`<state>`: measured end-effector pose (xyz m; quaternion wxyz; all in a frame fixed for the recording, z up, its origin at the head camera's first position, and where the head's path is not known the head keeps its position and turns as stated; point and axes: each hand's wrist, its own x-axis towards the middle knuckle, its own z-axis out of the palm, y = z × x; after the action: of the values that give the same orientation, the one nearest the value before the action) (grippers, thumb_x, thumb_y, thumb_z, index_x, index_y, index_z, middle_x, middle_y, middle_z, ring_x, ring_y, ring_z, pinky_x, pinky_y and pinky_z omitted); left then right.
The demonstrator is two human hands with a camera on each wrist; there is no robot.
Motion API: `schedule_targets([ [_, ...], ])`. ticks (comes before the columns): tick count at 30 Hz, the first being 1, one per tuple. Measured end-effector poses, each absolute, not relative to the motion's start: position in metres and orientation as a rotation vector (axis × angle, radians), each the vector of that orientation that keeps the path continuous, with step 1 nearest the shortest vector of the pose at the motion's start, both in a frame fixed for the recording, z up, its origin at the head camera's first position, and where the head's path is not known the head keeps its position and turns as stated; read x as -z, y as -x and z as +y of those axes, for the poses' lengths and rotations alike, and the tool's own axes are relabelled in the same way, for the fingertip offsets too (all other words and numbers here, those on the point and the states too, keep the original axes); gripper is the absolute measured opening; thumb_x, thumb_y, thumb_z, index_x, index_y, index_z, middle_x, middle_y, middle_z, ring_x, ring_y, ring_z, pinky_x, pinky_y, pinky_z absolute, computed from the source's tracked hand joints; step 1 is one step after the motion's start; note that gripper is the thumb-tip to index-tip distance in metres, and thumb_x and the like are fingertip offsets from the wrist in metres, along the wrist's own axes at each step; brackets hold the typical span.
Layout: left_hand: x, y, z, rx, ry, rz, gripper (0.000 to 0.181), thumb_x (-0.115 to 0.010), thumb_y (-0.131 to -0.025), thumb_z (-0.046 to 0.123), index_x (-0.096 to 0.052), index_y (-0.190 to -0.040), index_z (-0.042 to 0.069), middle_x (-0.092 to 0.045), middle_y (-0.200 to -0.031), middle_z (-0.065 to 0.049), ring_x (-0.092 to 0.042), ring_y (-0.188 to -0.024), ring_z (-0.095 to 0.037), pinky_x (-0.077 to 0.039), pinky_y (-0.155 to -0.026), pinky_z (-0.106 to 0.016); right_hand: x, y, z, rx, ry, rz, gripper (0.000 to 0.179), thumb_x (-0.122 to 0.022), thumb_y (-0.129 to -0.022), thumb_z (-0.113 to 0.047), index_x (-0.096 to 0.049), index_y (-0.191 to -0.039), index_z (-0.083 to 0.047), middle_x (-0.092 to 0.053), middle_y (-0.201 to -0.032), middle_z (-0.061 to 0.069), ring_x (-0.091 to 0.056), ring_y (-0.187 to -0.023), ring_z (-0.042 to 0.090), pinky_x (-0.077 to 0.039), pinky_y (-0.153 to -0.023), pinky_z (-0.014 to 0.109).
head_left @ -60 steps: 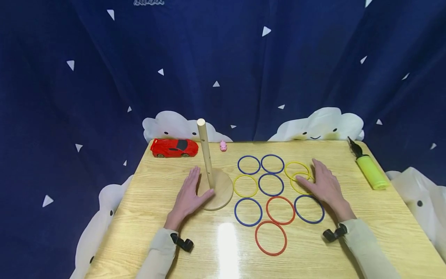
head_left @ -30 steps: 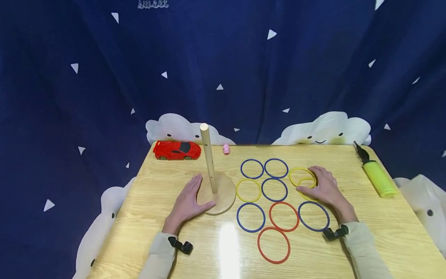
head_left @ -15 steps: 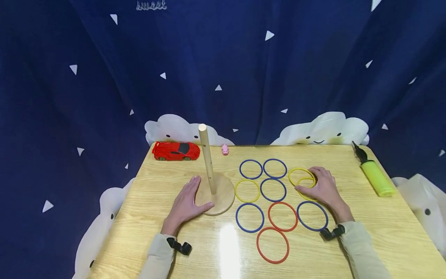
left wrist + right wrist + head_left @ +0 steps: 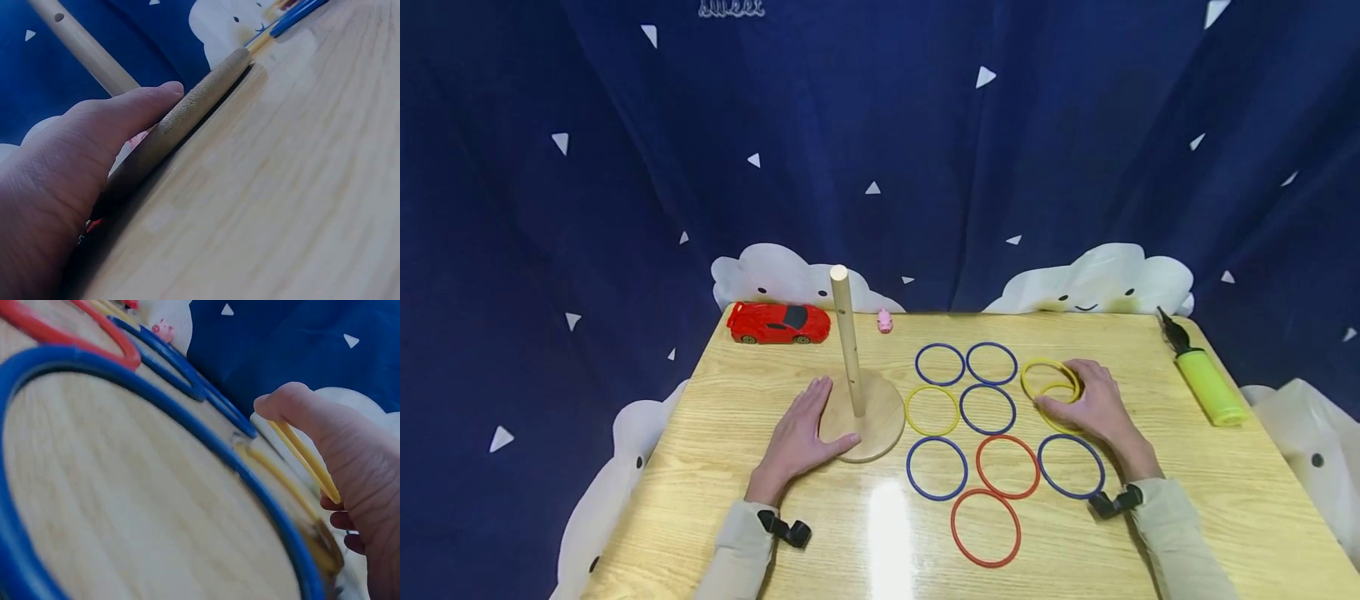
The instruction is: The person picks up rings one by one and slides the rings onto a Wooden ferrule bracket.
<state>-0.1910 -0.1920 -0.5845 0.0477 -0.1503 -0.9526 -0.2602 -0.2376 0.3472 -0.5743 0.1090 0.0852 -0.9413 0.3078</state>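
My left hand (image 4: 797, 433) rests against the round wooden base (image 4: 883, 417) of an upright peg (image 4: 847, 342). Its fingers lie fairly straight along the left side, with the thumb over the front edge; in the left wrist view the thumb touches the base's rim (image 4: 194, 103). Farther right, my right hand (image 4: 1090, 404) pinches a yellow ring (image 4: 1023, 383) between thumb and fingers. That ring (image 4: 303, 456) is tilted off the table in the right wrist view. Another yellow ring (image 4: 1063, 428) lies under it, partly hidden by the hand.
Between the hands lie several blue rings (image 4: 964, 408), two red rings (image 4: 1018, 529) and a yellow ring (image 4: 958, 408). A red toy car (image 4: 781, 323) and pink pig (image 4: 885, 322) stand at the back. A yellow-green pump (image 4: 1212, 390) lies near the right edge; a blue curtain (image 4: 925, 150) hangs behind.
My right hand has come down onto the overlapping yellow rings, and its thumb and fingers have closed on the upper one. My left hand stays by the base. The head view has shifted slightly.
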Motion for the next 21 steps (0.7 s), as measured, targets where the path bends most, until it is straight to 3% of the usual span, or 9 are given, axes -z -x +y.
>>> schedule_targets([
  [9, 0.585, 0.191, -0.195, 0.799, 0.432, -2.927, 0.117, -0.067, -0.081, 0.08, -0.027, -0.167, 0.012, -0.028, -0.172, -0.002, -0.018, -0.16, -0.018, -0.018, -0.131, -0.041, 0.529, 0.24, 0.324, -0.934, -0.374, -2.693, 0.087, -0.093, -0.074, -0.038, -0.056, -0.138, 0.008, -0.057, -0.136, 0.031, -0.044, -0.129, 0.05, -0.028, -0.108, 0.068],
  [21, 0.583, 0.187, -0.194, 0.791, 0.458, -2.92, 0.117, -0.069, -0.081, 0.079, -0.027, -0.166, 0.01, -0.028, -0.172, -0.004, -0.019, -0.16, -0.021, -0.02, -0.131, -0.044, 0.479, 0.235, 0.29, -0.93, -0.57, -2.621, 0.081, -0.095, -0.069, -0.033, -0.062, -0.132, 0.005, -0.063, -0.131, 0.025, -0.05, -0.128, 0.046, -0.033, -0.109, 0.068],
])
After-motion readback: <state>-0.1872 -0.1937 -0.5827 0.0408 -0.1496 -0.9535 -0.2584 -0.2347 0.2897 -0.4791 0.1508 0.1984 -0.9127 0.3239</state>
